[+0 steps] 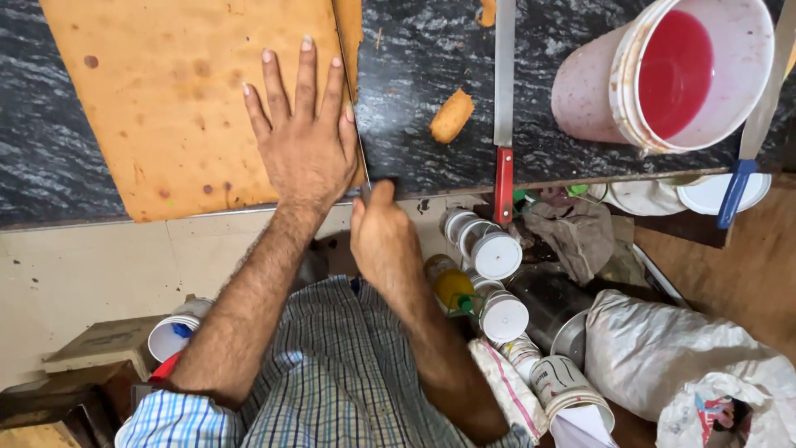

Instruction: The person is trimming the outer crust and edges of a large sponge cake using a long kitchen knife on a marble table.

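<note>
Left hand is splayed flat, fingers wide, pressing the right edge of the tan sponge sheet on the dark marble counter. Right hand, at five o'clock from it, is closed round a knife running along that edge. At two o'clock, a long red-handled knife; beyond, a tilted bucket of red liquid.

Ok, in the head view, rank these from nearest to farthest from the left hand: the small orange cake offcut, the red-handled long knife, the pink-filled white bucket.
Measured from the left hand, pressed flat on the orange sponge sheet:
1. Small orange cake offcut, just to its right on the dark counter.
2. Red-handled long knife, a little further right, lying lengthwise.
3. White plastic bucket of pink liquid, far right at the top corner.
</note>
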